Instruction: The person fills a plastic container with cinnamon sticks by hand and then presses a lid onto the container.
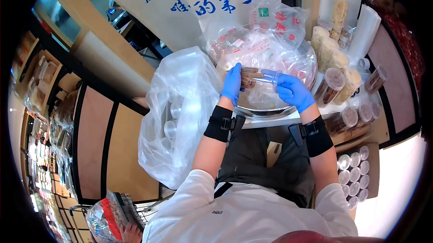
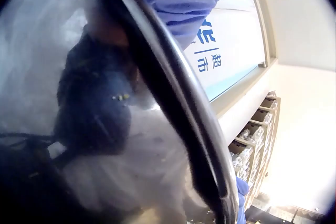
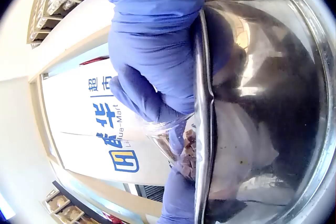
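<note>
In the head view, my blue-gloved left hand point(image 1: 232, 85) grips a bundle of brown stick-shaped pieces point(image 1: 249, 77). My right hand point(image 1: 293, 92), also gloved in blue, holds a clear plastic jar point(image 1: 270, 80) on its side, its mouth turned toward the left hand. The ends of the sticks meet the jar there. Both hands are over the near part of a wide metal basin point(image 1: 266, 113). The right wrist view shows the right hand point(image 3: 152, 66) curled round the jar, with stick ends point(image 3: 189, 153) showing past the basin rim. Part of the left glove point(image 2: 168, 3) appears in the left wrist view.
Clear printed plastic bags point(image 1: 257, 49) fill the basin. Filled jars point(image 1: 330, 85) and a plastic roll point(image 1: 364, 31) stand to the right, with more lidded jars point(image 1: 354, 175) lower down. A large translucent bag point(image 1: 180, 130) of jars is at left. Another person's hand point(image 1: 131, 233) shows lower left.
</note>
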Tool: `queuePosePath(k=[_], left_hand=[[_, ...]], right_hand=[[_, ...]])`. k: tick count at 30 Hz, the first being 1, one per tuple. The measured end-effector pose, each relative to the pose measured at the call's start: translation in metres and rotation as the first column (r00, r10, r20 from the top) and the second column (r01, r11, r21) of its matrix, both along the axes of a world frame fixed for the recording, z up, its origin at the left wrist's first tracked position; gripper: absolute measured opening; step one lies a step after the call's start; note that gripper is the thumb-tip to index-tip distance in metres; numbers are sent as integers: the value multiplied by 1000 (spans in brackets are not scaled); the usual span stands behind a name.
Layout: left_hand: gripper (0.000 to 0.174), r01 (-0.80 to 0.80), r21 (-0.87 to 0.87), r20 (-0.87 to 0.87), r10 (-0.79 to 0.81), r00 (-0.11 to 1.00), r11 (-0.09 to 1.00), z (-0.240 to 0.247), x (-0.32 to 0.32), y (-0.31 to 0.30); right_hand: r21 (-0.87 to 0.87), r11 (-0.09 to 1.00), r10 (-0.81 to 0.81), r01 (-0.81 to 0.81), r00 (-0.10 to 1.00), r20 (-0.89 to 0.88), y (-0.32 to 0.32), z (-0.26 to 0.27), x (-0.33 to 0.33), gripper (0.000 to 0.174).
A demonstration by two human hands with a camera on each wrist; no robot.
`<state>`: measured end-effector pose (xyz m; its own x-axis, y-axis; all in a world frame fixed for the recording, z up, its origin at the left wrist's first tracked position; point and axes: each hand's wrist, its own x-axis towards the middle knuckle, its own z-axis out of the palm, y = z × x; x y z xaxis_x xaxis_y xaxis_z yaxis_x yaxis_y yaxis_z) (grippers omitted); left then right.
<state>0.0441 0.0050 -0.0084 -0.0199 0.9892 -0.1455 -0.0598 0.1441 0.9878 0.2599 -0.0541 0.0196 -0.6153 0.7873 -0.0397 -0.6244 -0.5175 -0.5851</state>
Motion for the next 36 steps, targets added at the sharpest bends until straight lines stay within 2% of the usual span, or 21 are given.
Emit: queuePosePath(k=[1, 3, 7, 9, 13, 15, 17, 18, 19, 20, 21, 22, 23, 24, 25, 26, 27, 29, 33, 36], left_hand=[[43, -20, 9, -2, 20, 1000, 1000, 1, 1, 0], [45, -1, -21, -21, 0, 1000, 1000, -2, -2, 2], [49, 95, -29, -31, -96, 995, 995, -8, -4, 7], [49, 90, -10, -40, -91, 995, 996, -6, -3, 5], [48, 66, 15, -44, -66, 997, 998, 0, -1, -2], [46, 74, 39, -35, -72, 997, 997, -4, -2, 2], [45, 63, 65, -30, -61, 998, 996, -9, -3, 5], [45, 154, 109, 85, -164, 983, 982, -12, -1, 6], [46, 224, 167, 187, -254, 949, 960, -15, -3, 6], [48, 244, 139, 210, -269, 940, 960, -12, -4, 5], [50, 245, 105, 227, -263, 938, 964, -12, -6, 3], [51, 185, 98, 233, -204, 951, 978, -20, -4, 7], [50, 182, 147, 131, -202, 971, 972, -21, -4, 11], [48, 175, 175, 113, -196, 974, 969, -20, -2, 11], [47, 113, 192, -48, -106, 993, 975, -20, -1, 13], [47, 84, 224, -74, -69, 995, 971, -23, 3, 16], [47, 63, 252, -98, -39, 994, 966, -16, 2, 12], [47, 65, 98, -98, -55, 994, 993, -6, 1, 3], [47, 59, 64, -65, -55, 996, 996, -11, 2, 3], [47, 41, 107, -24, -39, 999, 993, -19, 5, 12]], right_hand=[[-1, 1000, 5, -5, 1000, 6, 3, -3, 1, 51], [67, 990, 130, -124, 987, -93, 8, -9, 4, 58], [35, 998, 59, -59, 998, -1, 4, -7, 4, 62], [199, 966, 159, -166, 986, 53, 6, -14, 8, 64], [206, 962, 180, -182, 983, 24, 5, -12, 7, 63], [103, 991, 69, -81, 990, 119, 3, -6, 2, 60], [126, 986, 102, -113, 991, 91, 8, -15, 7, 59], [147, 978, 138, -145, 989, 59, 11, -19, 7, 58], [128, 989, 53, -70, 990, 132, 9, -20, 6, 57], [120, 993, -13, -11, 979, 201, 6, -17, 4, 56], [149, 988, 20, -46, 985, 173, 13, -24, 4, 56], [82, 994, 55, -68, 987, 154, 17, -27, 6, 57], [127, 983, 121, -134, 987, 105, 24, -36, 8, 58], [-28, 996, 84, -81, 990, 116, 38, -64, 24, 59], [55, 997, 48, -56, 988, 145, 24, -37, 10, 59], [10, 1000, 14, -15, 994, 112, 16, -23, 3, 61], [15, 996, 82, -83, 996, 40, 21, -30, 7, 62], [26, 993, 111, -111, 994, 1, 25, -36, 11, 62], [36, 996, 80, -81, 996, 32, 26, -38, 11, 59], [-46, 998, 43, -39, 995, 88, 41, -47, 20, 54]])
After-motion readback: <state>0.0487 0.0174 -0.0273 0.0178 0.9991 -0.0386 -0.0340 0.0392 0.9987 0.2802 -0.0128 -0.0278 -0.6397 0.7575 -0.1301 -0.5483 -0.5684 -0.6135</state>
